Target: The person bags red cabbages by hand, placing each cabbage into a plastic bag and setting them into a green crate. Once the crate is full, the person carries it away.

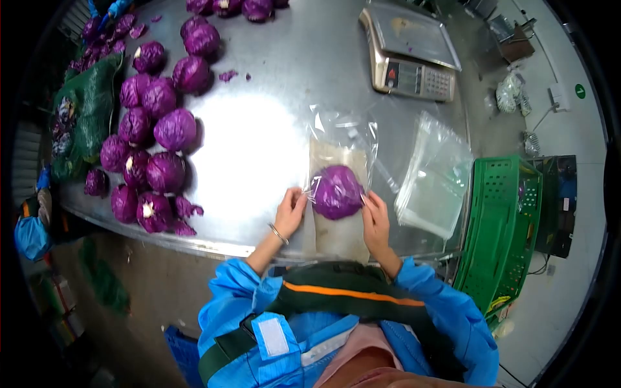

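A purple cabbage (pixel 336 192) lies inside a clear plastic bag (pixel 343 132) in front of me, over a brownish strip (pixel 328 240) on the metal table. My left hand (pixel 291 210), with a bracelet at the wrist, pinches the bag's left side beside the cabbage. On the opposite side, my right hand (pixel 375 218) has its fingers closed on the bag's right edge, close against the cabbage. The bag's upper end spreads loosely away from me. A stack of clear bags (pixel 435 178) lies to the right of my right hand.
Several cabbages (pixel 160 97) are grouped on the table's left, with a green mesh sack (pixel 97 107) beyond. A scale (pixel 414 55) stands at the back right. Green crates (pixel 495 226) are off the right edge. Other people's blue sleeves (pixel 32 238) show at far left.
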A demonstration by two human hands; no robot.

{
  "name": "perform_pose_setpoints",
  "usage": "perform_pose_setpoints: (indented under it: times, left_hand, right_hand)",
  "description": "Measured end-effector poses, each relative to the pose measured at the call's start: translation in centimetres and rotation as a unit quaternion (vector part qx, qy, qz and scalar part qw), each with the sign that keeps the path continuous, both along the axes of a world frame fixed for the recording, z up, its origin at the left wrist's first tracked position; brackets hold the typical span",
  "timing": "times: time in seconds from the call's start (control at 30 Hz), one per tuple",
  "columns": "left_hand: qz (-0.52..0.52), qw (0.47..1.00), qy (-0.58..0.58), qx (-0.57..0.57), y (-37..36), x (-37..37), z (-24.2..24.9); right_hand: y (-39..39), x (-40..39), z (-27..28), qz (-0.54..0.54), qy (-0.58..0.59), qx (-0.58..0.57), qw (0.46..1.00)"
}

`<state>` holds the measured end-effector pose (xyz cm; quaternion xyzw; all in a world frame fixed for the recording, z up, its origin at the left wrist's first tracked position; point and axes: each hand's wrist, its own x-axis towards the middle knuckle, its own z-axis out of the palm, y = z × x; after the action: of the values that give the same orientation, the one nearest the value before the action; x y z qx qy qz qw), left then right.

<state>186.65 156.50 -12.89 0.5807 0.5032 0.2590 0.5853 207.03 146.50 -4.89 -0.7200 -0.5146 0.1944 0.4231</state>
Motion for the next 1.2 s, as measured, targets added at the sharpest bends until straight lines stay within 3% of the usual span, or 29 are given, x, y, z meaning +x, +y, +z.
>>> perform_pose_setpoints:
  times: [0.03, 0.1, 0.23, 0.3, 0.33, 0.43, 0.5, 0.53, 0.63, 0.67, 0.87, 0.97, 1.0, 1.1, 1.13, 1.2]
  left_hand:
    - [0.031, 0.998, 0.048, 0.023, 0.1, 1.0, 1.2]
    - [0.050, 0.960, 0.065, 0.267, 0.3, 2.3, 0.9]
    - [-0.033, 0.951, 0.129, 0.278, -3.9, 0.9, 1.6]
    - [-0.048, 0.955, 0.126, 0.264, -5.4, -0.1, 2.2]
    - [-0.019, 0.962, 0.113, 0.247, -5.2, 0.1, 2.1]
    - [0.045, 0.976, 0.094, 0.191, -4.4, 0.5, 2.5]
    - [0.057, 0.982, 0.097, 0.154, -2.1, 1.7, 3.8]
    - [0.039, 0.960, 0.110, 0.256, -1.3, 2.3, 2.7]
    - [-0.020, 0.920, 0.025, 0.392, 1.5, 2.7, 3.9]
    - [-0.021, 0.902, -0.029, 0.430, 2.4, 3.5, 6.5]
    - [-0.125, 0.909, -0.031, 0.397, 6.5, 4.9, 17.6]
    - [-0.115, 0.936, -0.055, 0.328, 7.2, 5.7, 19.8]
    - [-0.100, 0.950, -0.067, 0.287, 7.3, 5.9, 20.0]
    - [-0.078, 0.942, -0.057, 0.320, 5.8, 5.9, 18.9]
    - [-0.056, 0.936, -0.091, 0.336, 5.5, 5.9, 18.3]
    - [-0.041, 0.951, -0.093, 0.292, 5.6, 6.5, 17.6]
  right_hand:
    - [-0.1, 0.0, 0.0, -0.017, -0.004, 0.007, 1.000]
    - [0.0, 0.6, -1.0, -0.051, 0.062, -0.026, 0.996]
    - [-2.6, 2.6, -1.0, -0.025, 0.141, -0.186, 0.972]
    - [-4.7, 2.8, -3.5, 0.022, 0.171, -0.121, 0.978]
    - [-5.1, 2.9, -4.4, 0.047, 0.187, -0.091, 0.977]
    - [-1.6, 2.9, -2.0, 0.062, 0.225, -0.165, 0.958]
    - [0.8, 3.9, -3.9, 0.067, 0.224, -0.192, 0.953]
    - [1.8, 4.7, -4.5, 0.075, 0.202, -0.225, 0.950]
    - [3.6, 6.5, -2.5, 0.090, 0.184, -0.279, 0.938]
    - [4.1, 7.1, -1.0, 0.093, 0.185, -0.291, 0.934]
    - [7.5, 9.0, 15.3, 0.146, 0.280, -0.462, 0.829]
    - [7.8, 8.6, 20.4, 0.135, 0.260, -0.497, 0.817]
    - [8.4, 8.7, 21.5, 0.109, 0.307, -0.527, 0.785]
    - [7.1, 9.1, 19.8, 0.160, 0.181, -0.483, 0.842]
    - [7.1, 9.1, 21.1, 0.176, 0.192, -0.507, 0.822]
    - [7.0, 9.7, 17.9, 0.136, 0.229, -0.502, 0.823]
